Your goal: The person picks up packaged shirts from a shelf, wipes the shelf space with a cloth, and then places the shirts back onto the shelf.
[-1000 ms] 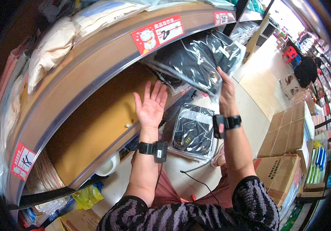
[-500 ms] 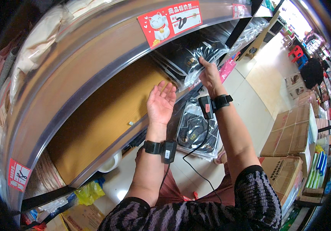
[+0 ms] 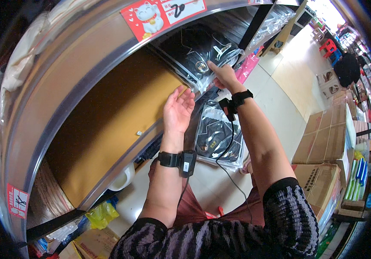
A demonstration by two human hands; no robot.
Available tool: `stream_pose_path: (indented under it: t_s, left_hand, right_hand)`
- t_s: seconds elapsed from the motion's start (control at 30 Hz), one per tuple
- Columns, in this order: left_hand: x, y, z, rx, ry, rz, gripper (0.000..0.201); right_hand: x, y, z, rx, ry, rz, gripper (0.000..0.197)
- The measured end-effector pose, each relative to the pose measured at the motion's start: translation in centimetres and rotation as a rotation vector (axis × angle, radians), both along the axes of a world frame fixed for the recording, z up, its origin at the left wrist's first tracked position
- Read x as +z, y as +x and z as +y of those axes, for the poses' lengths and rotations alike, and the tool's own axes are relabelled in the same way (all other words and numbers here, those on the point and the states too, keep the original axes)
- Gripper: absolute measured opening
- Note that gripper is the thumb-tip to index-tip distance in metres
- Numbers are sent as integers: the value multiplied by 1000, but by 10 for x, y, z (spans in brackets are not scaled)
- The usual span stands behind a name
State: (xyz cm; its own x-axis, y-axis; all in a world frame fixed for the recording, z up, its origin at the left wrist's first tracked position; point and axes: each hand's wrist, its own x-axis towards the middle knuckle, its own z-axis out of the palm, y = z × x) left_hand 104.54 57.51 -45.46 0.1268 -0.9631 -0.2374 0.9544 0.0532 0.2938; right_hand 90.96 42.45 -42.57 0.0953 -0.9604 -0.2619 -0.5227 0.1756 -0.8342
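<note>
Flat black garments (image 3: 185, 47), folded in clear plastic bags, lie in a stack on the wooden shelf (image 3: 107, 112). My right hand (image 3: 226, 77) grips the near right corner of the stack, thumb on top beside a round gold emblem; its other fingers are partly hidden. Palm up and fingers loosely curled apart, my left hand (image 3: 179, 110) is at the shelf's front edge, just short of the stack's near corner. It holds nothing. Below, between my forearms, sits another pile of bagged black garments (image 3: 215, 138).
A clear strip with a red and white price card (image 3: 164, 16) runs above the shelf opening. On the shelf board lies a small white scrap (image 3: 139, 133). Cardboard boxes (image 3: 321, 136) stand at the right, beside the tiled floor. A pink package (image 3: 248, 64) is past my right hand.
My right hand has moved left and slightly inward with the stack's corner, and the bags lie flatter. My left hand stays palm up near the shelf edge. The view has shifted slightly.
</note>
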Motion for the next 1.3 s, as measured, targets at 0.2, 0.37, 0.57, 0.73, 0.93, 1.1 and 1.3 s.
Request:
stream_pose_path:
  t_s: [0.2,0.37,0.57,0.73,0.93,1.1,1.3]
  left_hand:
    - [-5,-6,-3,-43,62,-72,28]
    - [-8,-6,-2,-81,-17,-109,30]
    - [-8,-32,-2,-202,46,-273,30]
    - [-14,-53,-2,-312,62,-467,30]
    - [-17,-72,-1,-423,99,-661,24]
    - [-24,-75,-5,-437,116,-727,23]
    - [-38,-69,-1,-433,189,-980,31]
  right_hand:
    - [-25,-23,8,47,131,-437,55]
    - [-106,-97,61,47,119,-156,42]
    - [-200,-200,174,-176,91,468,52]
    - [-207,-190,221,-149,216,462,58]
    - [-200,-188,206,-291,231,63,34]
    - [-190,-187,198,-409,300,-768,27]
    - [-102,-193,177,-372,246,-818,24]
